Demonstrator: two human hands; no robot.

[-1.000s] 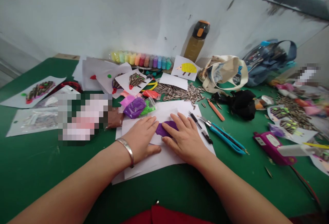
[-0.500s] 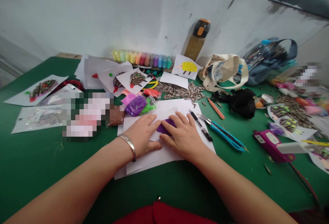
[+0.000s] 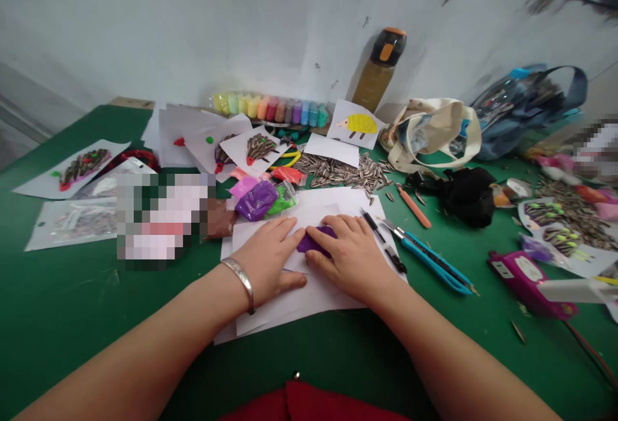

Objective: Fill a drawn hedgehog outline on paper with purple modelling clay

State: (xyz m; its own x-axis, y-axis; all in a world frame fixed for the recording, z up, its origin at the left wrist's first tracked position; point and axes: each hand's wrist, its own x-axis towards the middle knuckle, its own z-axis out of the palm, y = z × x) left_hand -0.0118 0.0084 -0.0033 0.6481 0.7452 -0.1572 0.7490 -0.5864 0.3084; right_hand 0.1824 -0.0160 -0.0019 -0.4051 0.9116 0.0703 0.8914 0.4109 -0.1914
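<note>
A flattened piece of purple clay [image 3: 315, 241] lies on white paper [image 3: 270, 319] in front of me. My left hand [image 3: 273, 257] rests on the paper with its fingers stretched out, a forefinger touching the clay's left edge. My right hand [image 3: 355, 255] lies over the clay's right part, fingers spread and pressing on it, which hides some of the clay. Beside the right hand are a black pen [image 3: 381, 237] and a blue craft knife [image 3: 432, 255]. Just beyond the left hand sits a bag of purple clay [image 3: 255, 201].
Sunflower seeds [image 3: 345, 170] are heaped behind the paper. A row of coloured clay packs [image 3: 270, 110] and a bottle [image 3: 379, 70] stand by the wall. Farther right are an orange tool [image 3: 414, 206], a cloth bag [image 3: 429, 131] and a magenta glue gun [image 3: 531, 282]. Seed-covered pictures [image 3: 85, 168] lie left.
The camera view has shifted slightly, so the objects on the right appear farther right. Both hands stay on the paper at the purple clay, with only small finger movement.
</note>
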